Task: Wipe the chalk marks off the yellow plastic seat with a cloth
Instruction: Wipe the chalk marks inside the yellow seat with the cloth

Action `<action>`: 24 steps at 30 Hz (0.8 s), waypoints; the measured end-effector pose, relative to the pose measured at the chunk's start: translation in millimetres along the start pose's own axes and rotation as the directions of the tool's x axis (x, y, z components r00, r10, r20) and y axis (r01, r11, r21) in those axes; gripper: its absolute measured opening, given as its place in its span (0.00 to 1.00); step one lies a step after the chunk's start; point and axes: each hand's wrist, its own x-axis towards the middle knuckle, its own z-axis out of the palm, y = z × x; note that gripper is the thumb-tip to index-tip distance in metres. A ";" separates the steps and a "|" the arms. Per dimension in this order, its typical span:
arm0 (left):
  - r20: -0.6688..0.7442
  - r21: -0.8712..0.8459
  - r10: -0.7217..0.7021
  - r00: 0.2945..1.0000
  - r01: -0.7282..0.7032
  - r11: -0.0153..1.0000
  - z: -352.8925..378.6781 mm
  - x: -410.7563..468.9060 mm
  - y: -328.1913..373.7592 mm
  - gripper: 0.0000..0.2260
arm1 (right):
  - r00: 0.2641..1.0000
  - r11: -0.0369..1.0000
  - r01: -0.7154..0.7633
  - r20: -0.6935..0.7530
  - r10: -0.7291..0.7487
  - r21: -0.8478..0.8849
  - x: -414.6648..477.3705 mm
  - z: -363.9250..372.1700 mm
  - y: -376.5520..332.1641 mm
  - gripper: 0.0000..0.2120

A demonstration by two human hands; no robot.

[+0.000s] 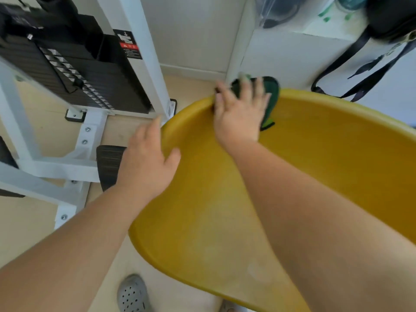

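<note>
Here, right hand (pixel 238 118) flat on cloth (pixel 271 95) (blurred) at seat (pixel 216 212) rim.

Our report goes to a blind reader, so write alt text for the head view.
A person's right hand presses a dark green cloth flat against the far rim of a yellow plastic seat, while the left hand rests on its left edge. A white-framed weight-stack machine stands to the left.

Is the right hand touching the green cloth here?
Touching. The head view shows the right hand spread flat over the green cloth, fingers overlapping it at the rim of the yellow seat.
</note>
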 end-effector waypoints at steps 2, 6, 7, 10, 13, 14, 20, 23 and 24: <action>-0.044 0.011 0.117 0.992 -0.117 0.993 3.9 32.9 40.9 0.30 | 0.992 0.993 0.120 0.022 -0.121 0.021 -10.4 9.0 -15.0 0.21; 0.003 0.123 0.207 0.978 -0.205 0.971 30.5 66.8 74.3 0.30 | 0.976 0.977 0.213 0.054 -0.211 -0.029 6.4 -0.9 22.2 0.21; 0.019 0.237 0.212 0.977 -0.211 0.948 36.9 65.8 72.9 0.32 | 0.984 0.983 0.179 0.031 -0.178 -0.040 12.4 -6.3 40.9 0.22; 0.021 0.445 0.265 0.964 -0.246 0.861 46.3 58.7 69.4 0.37 | 1.000 0.996 -0.005 -0.018 0.004 -0.086 26.2 -25.6 109.4 0.23; 0.010 0.466 0.238 0.971 -0.215 0.858 46.0 59.2 69.5 0.41 | 0.986 0.980 -0.164 -0.028 0.162 -0.116 23.3 -49.1 176.4 0.24; 0.013 0.462 0.226 0.974 -0.207 0.862 45.3 60.2 70.4 0.42 | 0.977 0.970 -0.214 -0.035 0.212 -0.112 19.1 -55.4 192.4 0.24; 0.011 0.478 0.170 0.985 -0.155 0.865 41.5 51.4 67.3 0.45 | 0.963 0.963 -0.267 -0.043 0.265 -0.038 12.1 -48.0 161.7 0.23; -0.001 0.482 0.127 0.992 -0.111 0.869 42.6 46.8 63.4 0.46 | 0.998 0.997 0.023 0.056 -0.020 -0.068 17.8 -33.9 93.9 0.24; -0.001 0.483 0.105 0.994 -0.092 0.871 42.8 46.9 64.1 0.47 | 0.991 0.993 0.104 0.092 -0.098 -0.062 17.2 -29.1 74.5 0.23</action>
